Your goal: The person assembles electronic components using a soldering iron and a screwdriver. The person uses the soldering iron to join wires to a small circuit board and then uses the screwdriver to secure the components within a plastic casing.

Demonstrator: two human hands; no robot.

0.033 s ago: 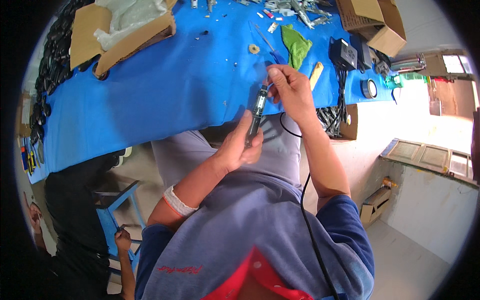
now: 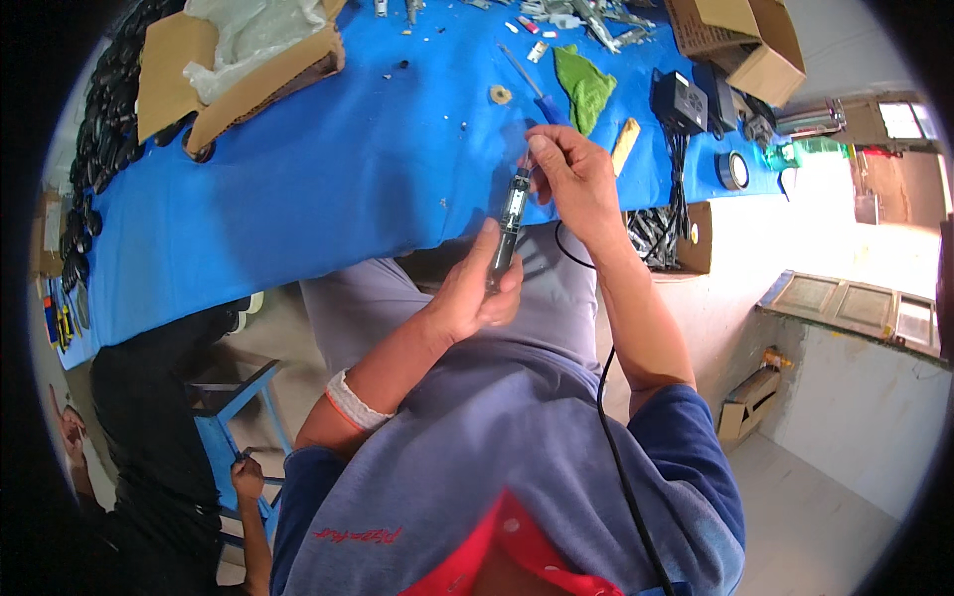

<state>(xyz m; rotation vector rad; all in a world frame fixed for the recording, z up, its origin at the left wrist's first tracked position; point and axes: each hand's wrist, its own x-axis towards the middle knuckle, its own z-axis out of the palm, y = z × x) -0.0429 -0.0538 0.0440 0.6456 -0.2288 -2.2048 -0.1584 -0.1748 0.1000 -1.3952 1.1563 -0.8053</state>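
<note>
My left hand (image 2: 475, 283) is wrapped round the lower end of a slim black handheld device (image 2: 514, 204) held upright and slightly tilted. Its casing is open at the front, baring a pale strip and what looks like a circuit board. At the device's upper tip, my right hand (image 2: 576, 179) is closed, thumb against forefinger. Thin reddish strands seem to run between that tip and the pinch, too fine to make out surely. Just beyond the fingers lies a screwdriver (image 2: 547, 106) with a blue handle, beside a green cloth (image 2: 584, 87).
Blue cloth covers the table (image 2: 328, 189). Cardboard boxes (image 2: 263, 96) stand at its far corners. Power adapters (image 2: 682, 104), a tape roll (image 2: 732, 171) and scattered grey parts (image 2: 596, 20) lie around. Another person's hand (image 2: 246, 477) is near a blue stool (image 2: 224, 452) at left.
</note>
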